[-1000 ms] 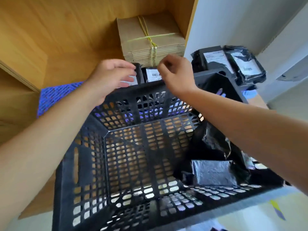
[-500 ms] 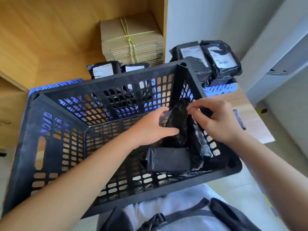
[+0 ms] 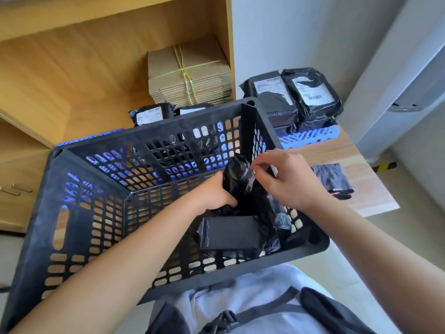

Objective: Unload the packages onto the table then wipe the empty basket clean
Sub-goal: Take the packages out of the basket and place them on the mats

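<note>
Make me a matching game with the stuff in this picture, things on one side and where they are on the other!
Things:
1. crumpled black plastic package
2. flat black rectangular package
3. tied bundle of brown cardboard
4. black plastic mesh basket

Places:
A. on the wooden shelf
B. in front of the person
C. between both hands
D. lying on the basket floor

Pairs: 1-C, 2-D, 3-A, 4-B

Bundle of flat cardboard [image 3: 190,75], tied with yellow string [image 3: 184,73], sitting in a wooden shelf [image 3: 72,75]. Blue crate [image 3: 310,137] at right. Grey strap with buckle [image 3: 226,318] down front.
</note>
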The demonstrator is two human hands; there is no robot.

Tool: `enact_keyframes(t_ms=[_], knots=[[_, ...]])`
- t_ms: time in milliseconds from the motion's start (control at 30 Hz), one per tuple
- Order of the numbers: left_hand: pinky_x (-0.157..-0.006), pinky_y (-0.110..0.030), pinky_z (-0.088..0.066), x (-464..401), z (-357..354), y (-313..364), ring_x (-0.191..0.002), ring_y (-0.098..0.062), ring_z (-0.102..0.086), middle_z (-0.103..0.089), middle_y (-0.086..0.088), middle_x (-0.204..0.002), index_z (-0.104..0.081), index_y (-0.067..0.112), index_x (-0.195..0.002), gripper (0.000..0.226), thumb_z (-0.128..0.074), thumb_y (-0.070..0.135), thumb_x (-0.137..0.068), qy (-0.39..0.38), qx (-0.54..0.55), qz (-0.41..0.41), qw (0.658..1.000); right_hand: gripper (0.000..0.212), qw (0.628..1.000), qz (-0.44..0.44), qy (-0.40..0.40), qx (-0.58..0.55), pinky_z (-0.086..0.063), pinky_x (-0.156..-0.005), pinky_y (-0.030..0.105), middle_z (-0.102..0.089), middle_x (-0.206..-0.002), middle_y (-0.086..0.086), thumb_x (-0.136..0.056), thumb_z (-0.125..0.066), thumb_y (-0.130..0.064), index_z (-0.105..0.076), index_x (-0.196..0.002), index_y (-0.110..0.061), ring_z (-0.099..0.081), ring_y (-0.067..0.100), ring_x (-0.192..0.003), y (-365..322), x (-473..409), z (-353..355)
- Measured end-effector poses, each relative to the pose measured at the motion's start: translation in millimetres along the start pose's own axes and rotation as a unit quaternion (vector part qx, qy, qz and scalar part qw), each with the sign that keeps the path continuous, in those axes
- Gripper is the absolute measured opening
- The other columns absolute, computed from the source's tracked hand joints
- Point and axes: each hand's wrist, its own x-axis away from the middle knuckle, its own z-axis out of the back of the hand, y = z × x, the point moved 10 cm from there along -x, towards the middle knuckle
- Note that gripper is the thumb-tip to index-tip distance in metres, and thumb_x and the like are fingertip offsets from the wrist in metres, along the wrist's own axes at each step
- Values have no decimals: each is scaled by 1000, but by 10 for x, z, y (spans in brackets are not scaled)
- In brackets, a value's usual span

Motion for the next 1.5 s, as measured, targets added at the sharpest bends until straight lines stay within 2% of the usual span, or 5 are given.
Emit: enact_keyframes(t_ms=[767,1100,1200,1367,1500], knots=[[-104,-35,-36,481,867,-192,-115,-17,-58,-67,8,-119,-60,24,-120,49,-81,14,-76,97,180,-7,979,11,997,49,-9,58,-50,-67,35,-68,-77,-1,-90,-61,-14,-72,-86,-12,-58,18,-76,-133,47,-37],[-90,-29,-49,1309,1574,-247,-100,-2,-64,-69,19,-107,-58,39,-112,48,-81,13,-78,317,187,-104,924,15,995,-73,-39,-58,-54,-81,31,-72,-85,-11,-94,-62,-32,-73,-95,-22,-66,8,-84,-90,11,-26],[-92,-34,-51,1668,1571,37,-110,-4,-61,-65,21,-118,-52,41,-124,52,-74,20,-82,371,-26,-192,908,27,920,-205,-15,-333,-55,-86,36,-76,-91,6,-96,-60,-36,-73,-97,-12,-71,25,-93,-94,20,-148],[-106,-46,-44,2049,1214,340,-141,-19,-42,-49,-1,-148,-50,18,-142,71,-69,1,-76,391,-298,-363,792,77,659,-399,-183,-611,-54,-92,54,-69,-117,19,-79,-61,-66,-59,-124,-3,-68,35,-106,-350,170,-892],[-112,-48,-36,2113,965,318,-141,-29,-40,-52,-11,-142,-53,20,-137,53,-68,2,-90,376,-364,-433,734,72,599,-355,-231,-679,-48,-100,54,-66,-127,17,-84,-59,-62,-60,-131,-7,-64,36,-115,-659,165,-1073]])
